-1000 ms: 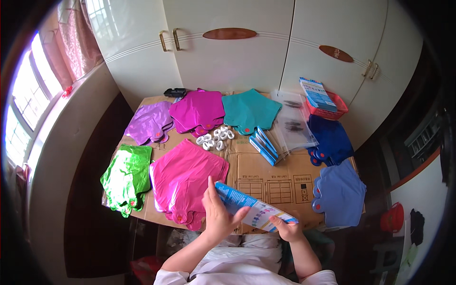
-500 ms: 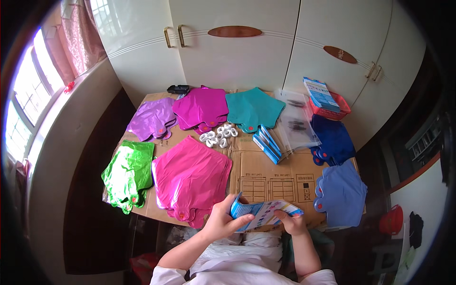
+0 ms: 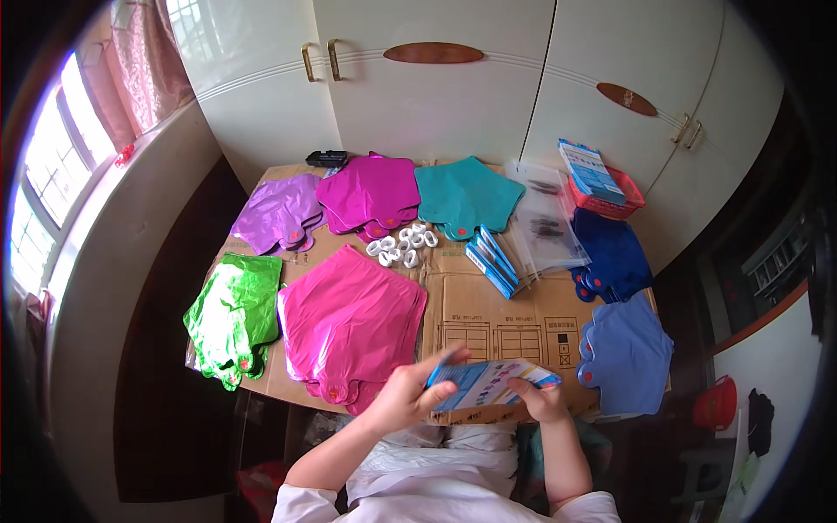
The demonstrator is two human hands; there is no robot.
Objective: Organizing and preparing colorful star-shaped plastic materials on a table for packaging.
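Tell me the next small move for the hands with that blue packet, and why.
Probably spread the blue packet open at its near edge: both the left hand and right hand grip it flat above the cardboard, beside the pink balloons.

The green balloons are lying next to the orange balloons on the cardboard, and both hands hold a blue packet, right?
Not quite. The head view shows the green balloons beside pink balloons, not orange. The rest is right: the left hand and right hand both hold the blue packet over the cardboard.
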